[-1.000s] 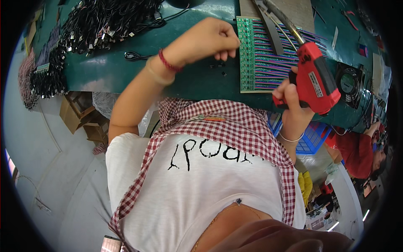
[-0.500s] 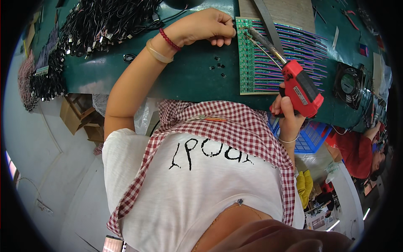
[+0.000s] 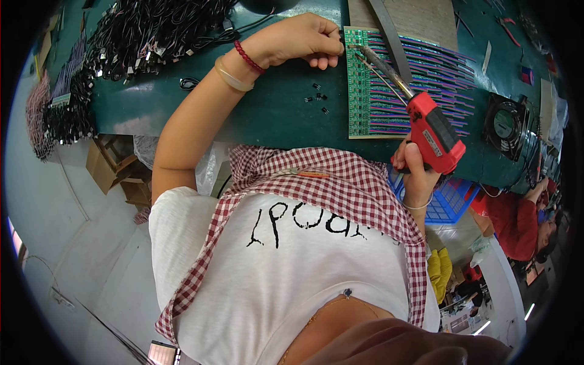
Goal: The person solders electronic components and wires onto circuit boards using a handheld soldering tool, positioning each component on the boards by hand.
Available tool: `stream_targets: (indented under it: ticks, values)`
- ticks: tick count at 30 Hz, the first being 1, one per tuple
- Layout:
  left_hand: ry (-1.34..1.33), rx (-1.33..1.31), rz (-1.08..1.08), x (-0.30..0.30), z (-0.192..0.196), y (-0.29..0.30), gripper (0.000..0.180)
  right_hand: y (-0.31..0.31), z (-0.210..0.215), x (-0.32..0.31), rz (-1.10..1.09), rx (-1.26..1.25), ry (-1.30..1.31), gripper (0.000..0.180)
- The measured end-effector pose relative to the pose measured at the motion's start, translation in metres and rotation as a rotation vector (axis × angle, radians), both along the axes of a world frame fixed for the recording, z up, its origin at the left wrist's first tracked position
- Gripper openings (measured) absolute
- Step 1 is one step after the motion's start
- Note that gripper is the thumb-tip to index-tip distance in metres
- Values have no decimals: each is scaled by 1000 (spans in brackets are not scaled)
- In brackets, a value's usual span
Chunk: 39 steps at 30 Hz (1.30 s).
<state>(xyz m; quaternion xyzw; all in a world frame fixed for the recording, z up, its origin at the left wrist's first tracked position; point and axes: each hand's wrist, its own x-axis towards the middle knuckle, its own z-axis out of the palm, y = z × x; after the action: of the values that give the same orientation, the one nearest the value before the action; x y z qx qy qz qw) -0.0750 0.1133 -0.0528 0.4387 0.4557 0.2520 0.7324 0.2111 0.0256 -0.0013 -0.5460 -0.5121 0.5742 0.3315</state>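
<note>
My left hand (image 3: pixel 298 39), with a red cord bracelet and a clear band at the wrist, rests on the green bench, its curled fingers pinching the far left corner of a green circuit board (image 3: pixel 389 91). My right hand (image 3: pixel 413 164) grips the handle of a red soldering gun (image 3: pixel 433 131). The gun's long metal tip (image 3: pixel 365 56) reaches to the board's far left corner, close to my left fingertips. Several tiny black components (image 3: pixel 317 97) lie loose on the bench just left of the board.
A heap of black cables (image 3: pixel 146 30) covers the bench's far left. A small black fan (image 3: pixel 504 125) stands right of the board. A blue crate (image 3: pixel 447 204) sits under the bench edge, cardboard boxes (image 3: pixel 106 164) at left. A person in red (image 3: pixel 517 222) works at right.
The soldering gun swung from the board's right side across to its far left corner and tipped down. My left hand slid farther along the board's left edge to that corner.
</note>
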Motion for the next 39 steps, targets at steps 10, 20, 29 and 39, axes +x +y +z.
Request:
stream_targets:
  ticks: [10,20,29,39]
  values:
    - [14,15,15,3,-2,-2,11,-3,7,-3,-56,-5,33,31]
    - [16,29,32,4,-1,-3,12,-4,2,1,-14,-11,-1,24]
    - [18,23,40,5,-3,-3,12,-6,4,0,-44,-23,-6,24]
    - [43,25,34,5,-1,-2,13,-3,12,-5,-75,-29,48,37]
